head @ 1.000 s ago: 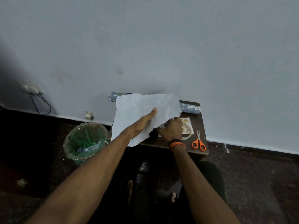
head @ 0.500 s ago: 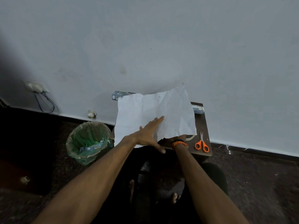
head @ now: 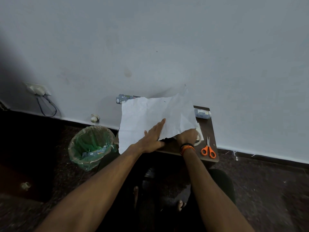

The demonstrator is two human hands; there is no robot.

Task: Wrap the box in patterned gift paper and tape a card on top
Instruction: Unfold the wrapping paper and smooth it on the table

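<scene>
The left hand (head: 153,138) lies flat with straight fingers on the white back of the gift paper sheet (head: 150,118), which is spread over the small tabletop (head: 211,131); the right hand (head: 187,135) reaches under the sheet's near edge, its fingers hidden, so its grip cannot be told. The box is out of sight, presumably beneath. The creased sheet overhangs the tabletop's left edge, so a careless tug could tear it or drag it toward the bin (head: 91,146).
</scene>
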